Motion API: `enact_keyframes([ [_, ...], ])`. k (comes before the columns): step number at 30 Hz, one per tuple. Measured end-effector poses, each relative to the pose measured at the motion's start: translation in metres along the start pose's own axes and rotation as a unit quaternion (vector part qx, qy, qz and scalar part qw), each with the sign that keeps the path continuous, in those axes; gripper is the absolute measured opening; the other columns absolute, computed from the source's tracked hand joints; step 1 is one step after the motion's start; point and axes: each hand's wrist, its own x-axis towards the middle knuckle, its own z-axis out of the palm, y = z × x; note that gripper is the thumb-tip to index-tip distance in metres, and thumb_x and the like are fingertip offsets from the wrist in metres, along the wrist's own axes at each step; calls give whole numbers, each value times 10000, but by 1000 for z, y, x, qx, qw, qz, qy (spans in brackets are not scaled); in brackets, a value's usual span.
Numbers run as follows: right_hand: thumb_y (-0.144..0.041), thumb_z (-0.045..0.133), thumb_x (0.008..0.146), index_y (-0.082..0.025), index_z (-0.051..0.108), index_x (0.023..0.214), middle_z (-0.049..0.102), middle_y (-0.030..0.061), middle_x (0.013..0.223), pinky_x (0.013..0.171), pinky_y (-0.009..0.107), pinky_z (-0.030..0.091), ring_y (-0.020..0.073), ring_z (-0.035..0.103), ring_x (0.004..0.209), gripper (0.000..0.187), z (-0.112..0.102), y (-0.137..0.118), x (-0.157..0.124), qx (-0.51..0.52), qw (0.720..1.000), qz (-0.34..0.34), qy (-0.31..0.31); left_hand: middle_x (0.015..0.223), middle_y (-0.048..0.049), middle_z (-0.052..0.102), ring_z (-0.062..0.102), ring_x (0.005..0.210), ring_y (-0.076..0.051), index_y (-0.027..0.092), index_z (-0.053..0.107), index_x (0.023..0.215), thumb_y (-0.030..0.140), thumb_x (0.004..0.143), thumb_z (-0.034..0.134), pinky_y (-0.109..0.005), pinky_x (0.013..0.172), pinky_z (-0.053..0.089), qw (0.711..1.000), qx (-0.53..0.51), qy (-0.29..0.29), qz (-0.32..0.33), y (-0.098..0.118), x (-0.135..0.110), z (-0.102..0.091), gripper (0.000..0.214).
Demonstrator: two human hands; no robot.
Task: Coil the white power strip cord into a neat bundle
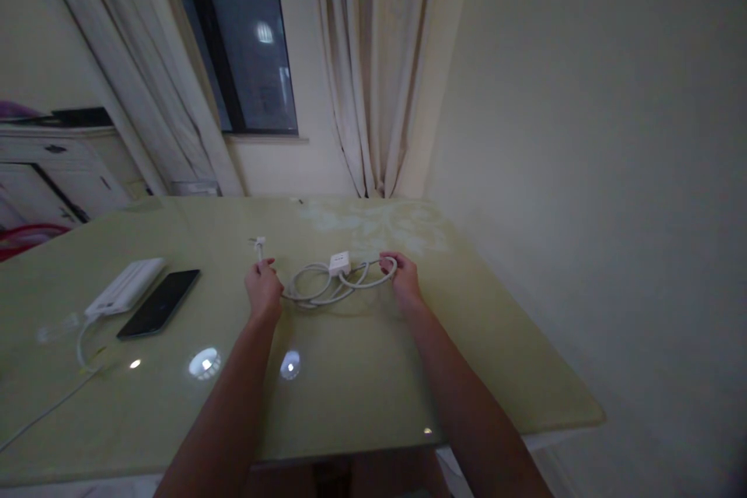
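Observation:
A white cable (318,298) with loose coils lies on the table between my two hands, and a white box-like block (339,264) sits among its loops. My left hand (264,289) is closed around one end of the cable, with a small white plug (260,241) sticking up above the fingers. On the other side, my right hand (402,274) grips a loop of the same cable between thumb and fingers. Part of the cable inside each hand is hidden.
To the left, a white power bank (125,286) with a cord lies beside a black phone (159,303). A wall (583,171) borders the glossy table (350,397) on the right. Curtains (373,54) and a window stand behind it, and a cabinet (64,163) at far left.

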Motion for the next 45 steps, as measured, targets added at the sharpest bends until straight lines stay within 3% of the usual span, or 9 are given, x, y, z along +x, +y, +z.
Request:
enact_keyframes([
  [8, -377, 587, 853, -178, 707, 936, 730, 71, 925, 809, 333, 484, 194, 632, 838, 247, -19, -40, -8, -134, 957, -207, 154, 1082, -218, 685, 619, 1077, -349, 137, 706, 1000, 207, 879, 501, -512, 935, 469, 982, 177, -24, 63, 6, -7, -9, 248],
  [12, -427, 647, 918, -212, 713, 1005, 739, 82, 956, 848, 337, 465, 208, 636, 872, 242, 15, -37, -45, -343, 887, -292, -107, 1445, -220, 558, 495, 1312, -391, 150, 640, 1315, 225, 937, 462, -577, 1039, 404, 927, 304, -22, 217, 15, -29, -2, 425],
  [15, -350, 788, 831, -221, 726, 970, 754, 103, 988, 927, 372, 436, 254, 651, 969, 199, 33, -26, -62, -515, 765, -294, -251, 1326, -176, 661, 587, 1211, -323, 159, 643, 1313, 286, 1002, 411, -504, 1041, 424, 873, 339, -162, 313, 14, -43, 8, 408],
  [17, -266, 762, 853, -220, 732, 945, 761, 95, 970, 905, 360, 437, 246, 663, 942, 107, 35, -22, -63, -552, 738, -275, -274, 1313, -160, 677, 602, 1193, -309, 169, 641, 1313, 316, 1019, 400, -482, 1026, 435, 838, 357, -234, 341, 11, -49, 11, 408],
  [21, -244, 632, 931, -219, 752, 973, 752, 68, 947, 837, 323, 450, 201, 648, 873, 130, 21, -30, -46, -419, 837, -268, -227, 1344, -149, 662, 588, 1215, -312, 187, 656, 1300, 324, 1035, 376, -474, 1001, 446, 814, 389, -250, 352, 5, -51, 12, 410],
  [26, -480, 625, 913, -201, 728, 1055, 609, -11, 766, 508, 235, 320, 95, 412, 549, 330, -8, -57, -21, -42, 981, -188, 24, 1289, -137, 694, 604, 1198, -309, 191, 696, 1240, 304, 1036, 393, -476, 1025, 434, 803, 392, -225, 388, 10, -50, 11, 383],
  [30, -685, 695, 785, -185, 691, 976, 299, -108, 576, 405, 238, 109, 59, 145, 438, 536, -19, -68, -16, 161, 981, -97, 43, 1222, -134, 719, 630, 1163, -288, 196, 679, 1273, 373, 1037, 432, -449, 1034, 447, 791, 305, -253, 467, 17, -72, 21, 384],
  [36, -664, 793, 717, -243, 328, 660, 188, -131, 543, 364, 223, 119, 43, 100, 409, 629, -13, -63, -20, 185, 979, -88, -1, 1083, -120, 749, 692, 1041, -251, 210, 694, 1205, 352, 1019, 499, -381, 950, 518, 749, 245, -340, 512, 17, -106, 50, 305],
  [45, -548, 649, 889, -228, 150, 608, 164, -107, 466, 387, 245, 196, 69, 100, 393, 656, -25, -61, -21, 238, 965, -108, -33, 875, -67, 722, 636, 725, -175, 182, 692, 1092, 457, 1035, 414, -297, 699, 511, 938, -8, -125, 323, 43, -73, 9, 396],
])
